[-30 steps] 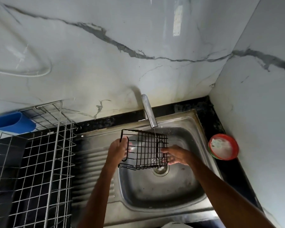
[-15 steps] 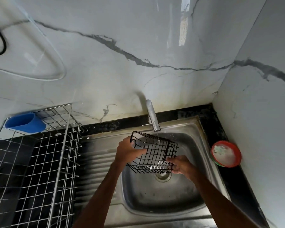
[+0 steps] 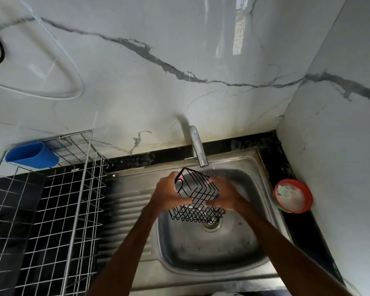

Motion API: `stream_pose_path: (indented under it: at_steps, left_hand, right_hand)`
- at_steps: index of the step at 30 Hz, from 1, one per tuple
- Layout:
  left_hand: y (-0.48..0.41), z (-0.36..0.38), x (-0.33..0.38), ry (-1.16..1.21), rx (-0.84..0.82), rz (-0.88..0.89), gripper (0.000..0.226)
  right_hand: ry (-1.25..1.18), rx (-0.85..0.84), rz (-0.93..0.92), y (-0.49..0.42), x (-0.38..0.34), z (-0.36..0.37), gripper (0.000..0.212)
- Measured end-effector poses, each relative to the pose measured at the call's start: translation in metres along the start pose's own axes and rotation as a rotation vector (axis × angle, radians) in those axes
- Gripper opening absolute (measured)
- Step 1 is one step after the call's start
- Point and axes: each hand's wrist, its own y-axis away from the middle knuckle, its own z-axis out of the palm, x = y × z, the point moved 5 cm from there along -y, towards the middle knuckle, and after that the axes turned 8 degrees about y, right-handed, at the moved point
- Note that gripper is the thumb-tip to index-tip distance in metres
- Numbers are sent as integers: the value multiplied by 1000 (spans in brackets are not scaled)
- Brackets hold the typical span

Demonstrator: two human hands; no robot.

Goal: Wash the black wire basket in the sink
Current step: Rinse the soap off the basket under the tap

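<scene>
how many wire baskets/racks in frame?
2. The black wire basket is held by the left hand and right hand over the sink, under the tap. The silver wire rack stands left of the sink. Others could sit outside the frame.

A black wire basket [image 3: 198, 195] of thin metal rod, smooth with a faint sheen. Beneath it is a stainless steel sink [image 3: 201, 259], dull, brushed and water-marked, with a ribbed drainboard. The tap [image 3: 198, 146] is polished, mirror-bright metal. The wall [image 3: 137, 82] is glossy white marble-look slab with grey veins. The bench [image 3: 271, 142] is dark speckled stone. A drying rack [image 3: 77, 189] of shiny silver wire carries a matt blue plastic cup [image 3: 31, 154]. A red-rimmed bowl [image 3: 309, 199] looks like plastic.
</scene>
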Motion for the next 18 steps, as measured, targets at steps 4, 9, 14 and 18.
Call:
stream_pose_path:
  at_steps: [4,9,14,18]
  left_hand:
    - [-6,-3,-4,29,-23,35,101]
    - [-17,-1,-5,73,-190,-4,103]
    - [-26,1,-2,76,-219,9,99]
    - [-32,4,-1,81,-221,-4,95]
  right_hand:
    - [5,-29,-8,-1,-2,-1,62]
    - [-143,54,74,5,3,0,58]
    - [-184,63,62,7,13,1,42]
    - [-222,53,106,7,18,-5,35]
